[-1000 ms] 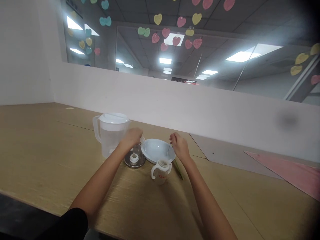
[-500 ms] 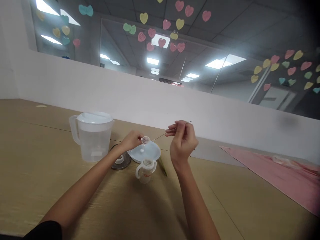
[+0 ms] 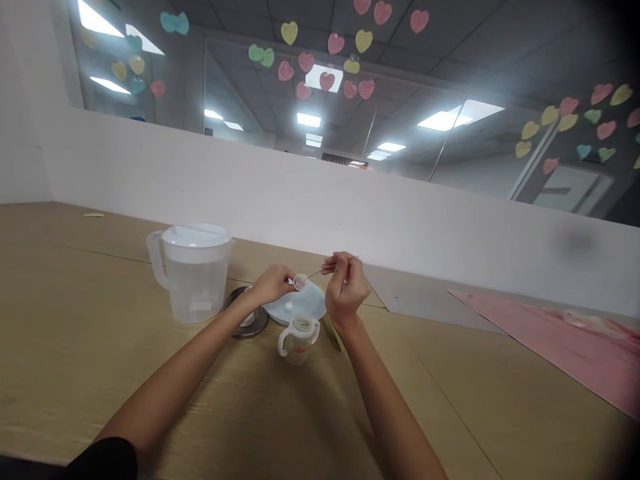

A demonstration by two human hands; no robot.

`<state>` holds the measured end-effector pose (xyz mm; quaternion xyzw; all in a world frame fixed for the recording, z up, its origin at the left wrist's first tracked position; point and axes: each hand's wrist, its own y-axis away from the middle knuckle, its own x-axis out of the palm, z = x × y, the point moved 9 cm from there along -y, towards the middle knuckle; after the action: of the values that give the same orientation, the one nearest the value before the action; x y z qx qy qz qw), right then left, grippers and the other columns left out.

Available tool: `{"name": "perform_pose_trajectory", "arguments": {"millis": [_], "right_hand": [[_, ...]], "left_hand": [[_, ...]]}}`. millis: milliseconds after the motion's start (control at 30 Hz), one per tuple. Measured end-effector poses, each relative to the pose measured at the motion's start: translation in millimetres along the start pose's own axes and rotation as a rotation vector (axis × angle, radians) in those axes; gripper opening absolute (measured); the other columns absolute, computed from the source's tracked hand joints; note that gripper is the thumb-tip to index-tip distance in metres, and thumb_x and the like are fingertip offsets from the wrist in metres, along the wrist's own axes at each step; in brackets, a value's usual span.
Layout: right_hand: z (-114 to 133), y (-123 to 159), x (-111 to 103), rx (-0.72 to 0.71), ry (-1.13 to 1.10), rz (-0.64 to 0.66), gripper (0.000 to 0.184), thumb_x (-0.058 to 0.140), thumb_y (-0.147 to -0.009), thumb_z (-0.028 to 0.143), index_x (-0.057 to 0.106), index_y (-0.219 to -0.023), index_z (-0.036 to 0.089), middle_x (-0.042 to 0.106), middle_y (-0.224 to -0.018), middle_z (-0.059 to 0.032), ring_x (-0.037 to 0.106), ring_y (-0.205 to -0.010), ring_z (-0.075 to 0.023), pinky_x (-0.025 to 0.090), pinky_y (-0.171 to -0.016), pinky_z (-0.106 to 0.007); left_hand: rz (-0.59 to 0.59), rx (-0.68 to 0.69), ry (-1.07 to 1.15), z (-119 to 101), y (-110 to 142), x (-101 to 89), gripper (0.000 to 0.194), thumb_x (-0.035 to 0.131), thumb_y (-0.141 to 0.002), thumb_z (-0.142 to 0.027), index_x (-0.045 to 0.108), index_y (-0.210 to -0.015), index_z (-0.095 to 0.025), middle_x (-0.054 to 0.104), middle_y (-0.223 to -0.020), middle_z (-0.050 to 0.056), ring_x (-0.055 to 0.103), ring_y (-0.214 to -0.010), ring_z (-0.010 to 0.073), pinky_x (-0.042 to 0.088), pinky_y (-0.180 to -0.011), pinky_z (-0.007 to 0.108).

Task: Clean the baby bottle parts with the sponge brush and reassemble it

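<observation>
Wood-grain bench running across the view, a white partition along its far edge, glass above that with paper hearts in pastel colours and bright ceiling panels beyond. Pink sheet lies on the right of the bench. Left of centre stands a clear plastic pitcher with a white lid, then a round steel lid, partly behind the left hand. A shallow white dish sits centre, a two-handled plastic baby cup just near of it. Left fingers pinch a small round disc above the dish; right fingers pinch a thin metal pin — its tip reaches the disc, can't tell if it goes in.
</observation>
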<state>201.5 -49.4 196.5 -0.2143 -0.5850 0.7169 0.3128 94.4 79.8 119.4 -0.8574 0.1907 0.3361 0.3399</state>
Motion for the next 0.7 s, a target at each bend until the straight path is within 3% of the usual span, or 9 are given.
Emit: {"name": "perform_pose_trajectory", "arguments": {"millis": [300, 500, 700], "right_hand": [[4.7, 2.5, 3.5, -0.036, 0.029, 0.039, 0.025, 0.035, -0.094, 0.031, 0.054, -0.084, 0.018, 0.062, -0.069, -0.0009, 0.06, -0.056, -0.0096, 0.049, -0.057, -0.023], [8.2, 6.4, 6.5, -0.058, 0.044, 0.078, 0.025, 0.035, -0.094, 0.029, 0.055, -0.085, 0.018, 0.063, -0.069, -0.0017, 0.06, -0.058, -0.0101, 0.048, -0.058, -0.023], [17.9, 3.4, 8.3, -0.144, 0.099, 0.114, 0.026, 0.036, -0.093, 0.025, 0.055, -0.077, 0.018, 0.06, -0.068, -0.002, 0.056, -0.059, -0.0101, 0.043, -0.059, -0.022]], "left_hand": [[-0.028, -0.02, 0.021, 0.4, 0.7, -3.4, 0.026, 0.057, -0.072, -0.034, 0.063, -0.059, -0.012, 0.045, -0.052, -0.005, 0.037, -0.055, 0.0089, 0.025, -0.053, 0.021], [-0.053, -0.026, 0.009, 1.8, 0.3, -8.8, 0.019, 0.061, -0.07, -0.03, 0.069, -0.066, -0.013, 0.056, -0.058, -0.003, 0.043, -0.058, 0.0097, 0.03, -0.055, 0.02], [-0.052, -0.004, -0.016, -0.6, -0.2, -9.0, 0.023, 0.06, -0.071, -0.033, 0.068, -0.066, -0.012, 0.055, -0.057, -0.002, 0.043, -0.059, 0.0102, 0.029, -0.055, 0.021]]}}
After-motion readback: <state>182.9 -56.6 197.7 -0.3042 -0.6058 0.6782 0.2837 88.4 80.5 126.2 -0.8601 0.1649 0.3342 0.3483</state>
